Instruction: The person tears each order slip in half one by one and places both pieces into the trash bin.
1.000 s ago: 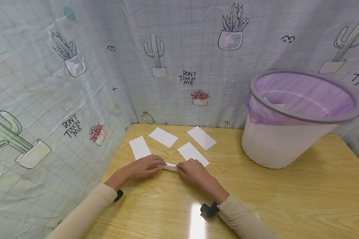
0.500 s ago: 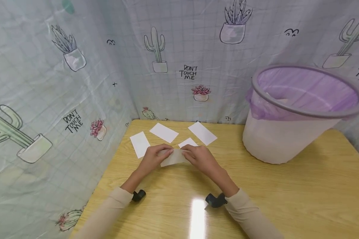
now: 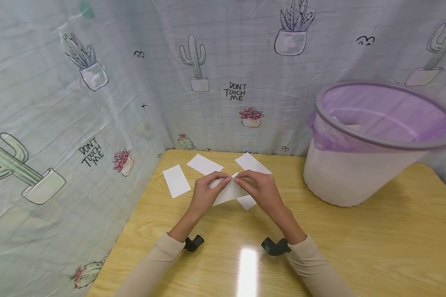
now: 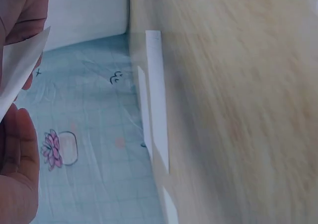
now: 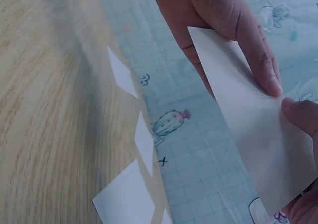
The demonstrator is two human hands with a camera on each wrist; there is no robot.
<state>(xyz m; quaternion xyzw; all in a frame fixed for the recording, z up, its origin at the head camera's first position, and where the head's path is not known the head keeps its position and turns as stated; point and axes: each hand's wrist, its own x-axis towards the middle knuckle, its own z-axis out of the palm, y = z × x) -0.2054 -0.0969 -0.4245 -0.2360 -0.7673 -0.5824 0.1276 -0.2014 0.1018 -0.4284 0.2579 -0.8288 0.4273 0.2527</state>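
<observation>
In the head view a white paper card (image 3: pixel 228 193) is held up off the table between both hands. My left hand (image 3: pixel 205 192) pinches its upper edge with thumb and fingertips. My right hand (image 3: pixel 262 187) pinches the same edge, its thumb tip almost meeting the left one. The right wrist view has the card's broad face (image 5: pixel 248 119) toward the camera, with both thumbs lying on it and the other fingers behind. Part of the card and some of the left hand (image 4: pixel 17 159) show at the side of the left wrist view.
Several white cards lie on the wooden table (image 3: pixel 171 264): one at left (image 3: pixel 176 181), one at back (image 3: pixel 205 164), one at back right (image 3: pixel 253 163), one partly behind the hands (image 3: pixel 247 202). A white bin (image 3: pixel 338 177) with a purple liner stands at right. Printed curtains (image 3: pixel 215 123) enclose the back and left.
Both hands have lifted the card off the table and brought it up and slightly right. Their fingertips have moved together along its upper edge.
</observation>
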